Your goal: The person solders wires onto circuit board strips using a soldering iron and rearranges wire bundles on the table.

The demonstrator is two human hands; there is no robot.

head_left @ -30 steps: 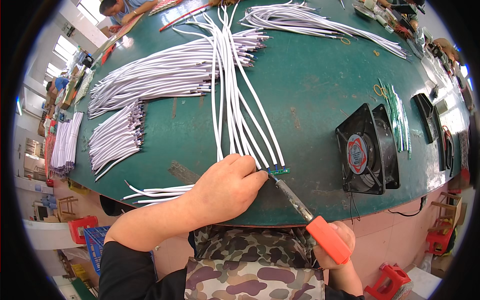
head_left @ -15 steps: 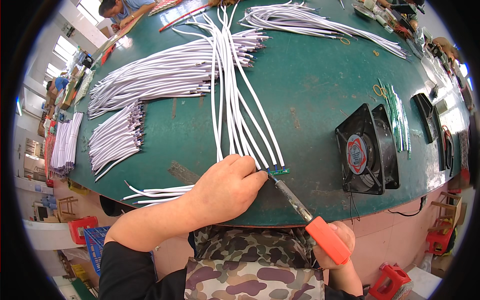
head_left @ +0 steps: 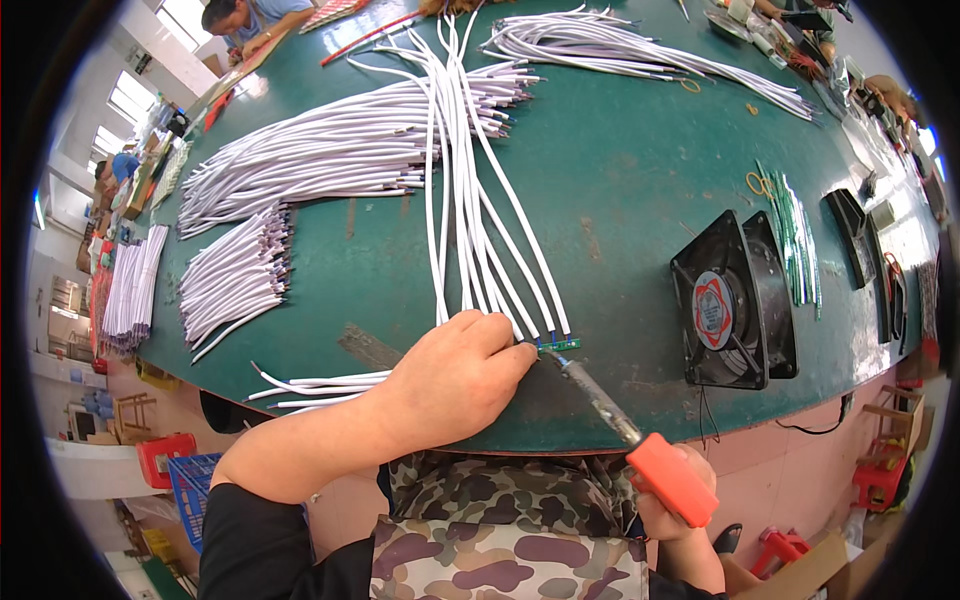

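Right hand (head_left: 655, 512), clamped on red-handled metal soldering iron (head_left: 672, 478), shifts toward frame's lower right, likely easing off narrow green circuit strip (head_left: 566, 345); left hand (head_left: 465, 365): hold unclear.

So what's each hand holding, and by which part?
Right hand: a soldering iron, by its red handle. Left hand: at the near ends of white wires; exact grip hidden.

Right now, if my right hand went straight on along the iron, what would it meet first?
The soldering iron in your right hand would likely meet the small green board first, beside your left hand; whether iron and board already touch is unclear.
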